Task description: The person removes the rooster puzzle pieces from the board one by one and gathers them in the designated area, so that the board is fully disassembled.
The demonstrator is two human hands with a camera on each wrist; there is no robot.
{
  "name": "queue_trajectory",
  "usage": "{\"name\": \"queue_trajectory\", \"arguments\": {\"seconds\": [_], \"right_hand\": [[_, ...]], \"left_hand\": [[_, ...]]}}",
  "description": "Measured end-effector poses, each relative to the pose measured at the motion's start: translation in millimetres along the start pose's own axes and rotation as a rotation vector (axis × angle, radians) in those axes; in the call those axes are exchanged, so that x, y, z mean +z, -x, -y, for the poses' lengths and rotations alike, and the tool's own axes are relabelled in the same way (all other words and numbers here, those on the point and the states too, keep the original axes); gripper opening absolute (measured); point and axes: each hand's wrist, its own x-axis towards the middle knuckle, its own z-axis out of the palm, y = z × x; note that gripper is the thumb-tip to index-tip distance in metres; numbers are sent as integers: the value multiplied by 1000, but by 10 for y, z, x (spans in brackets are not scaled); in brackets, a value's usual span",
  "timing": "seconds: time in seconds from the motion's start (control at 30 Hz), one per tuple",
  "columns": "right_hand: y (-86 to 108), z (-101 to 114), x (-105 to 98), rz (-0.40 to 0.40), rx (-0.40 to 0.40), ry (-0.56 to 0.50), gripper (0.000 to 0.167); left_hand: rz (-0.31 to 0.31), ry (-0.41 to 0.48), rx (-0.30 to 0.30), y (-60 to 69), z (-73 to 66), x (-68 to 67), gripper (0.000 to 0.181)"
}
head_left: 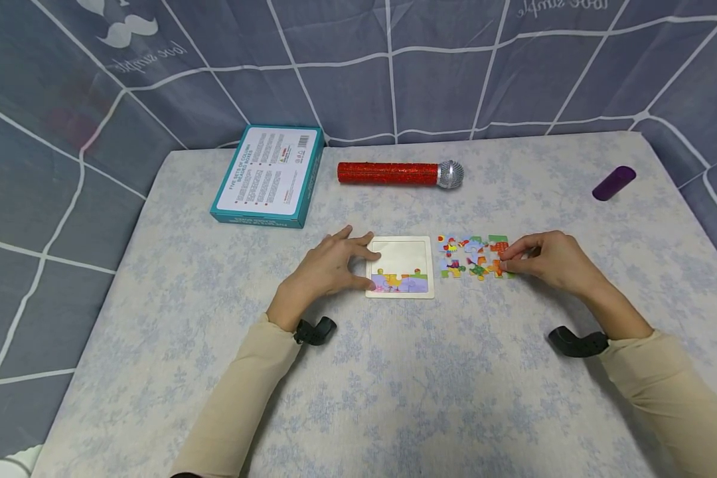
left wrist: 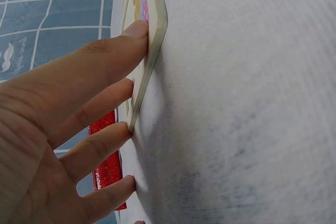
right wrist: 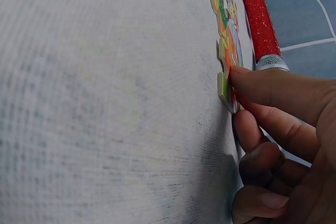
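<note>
One puzzle tray, its six o'clock row filled, lay on the table; left hand, fingers spread wide, touched its nine o'clock edge. Loose puzzle pieces lay at three o'clock, right hand pinching the outermost piece; red microphone at twelve.

Teal box, red glittery microphone, purple cylinder

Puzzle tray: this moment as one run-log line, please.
left hand: touches left side of tray | right hand: pinches end piece of loose pieces, right of tray | tray: near row filled, rest bare
</note>
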Motion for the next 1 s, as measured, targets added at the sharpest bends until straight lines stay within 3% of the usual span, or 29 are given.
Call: {"name": "queue_trajectory", "arguments": {"seconds": [0.27, 0.6, 0.83, 1.0], "right_hand": [[2, -6, -16, -15, -1, 6, 21], [-26, 119, 14, -111, -32, -62, 26], [-160, 487, 334, -42, -187, -81, 6], [-224, 825, 610, 46, -310, -113, 10]], "left_hand": [[4, 2, -4, -3, -11, 1, 58], [12, -5, 6, 4, 0, -12, 58], [20, -16, 5, 11, 13, -8, 58], [22, -26, 10, 11, 18, -7, 58]]}}
